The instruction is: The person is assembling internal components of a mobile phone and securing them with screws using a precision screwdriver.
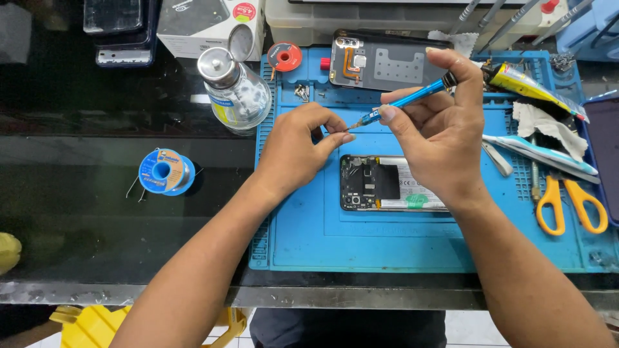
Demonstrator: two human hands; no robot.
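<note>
An opened phone (387, 183) lies face down on the blue work mat (361, 238), its circuit board and battery exposed. My right hand (438, 129) holds a blue screwdriver (403, 103) slanted down to the left, above the phone. My left hand (296, 145) pinches the screwdriver's tip between thumb and forefinger; whether a screw sits there is too small to tell. The phone's back cover (380, 61) rests inside up at the far edge of the mat. A few loose screws (302, 92) lie near the mat's far left corner.
A glass dispenser bottle (233, 90) and a white box (209, 26) stand left of the mat. A blue solder spool (164, 172) lies on the dark tabletop. Yellow-handled scissors (570, 203), a glue tube (532, 87), tweezers (496, 158) and crumpled tissue (541, 125) crowd the mat's right side.
</note>
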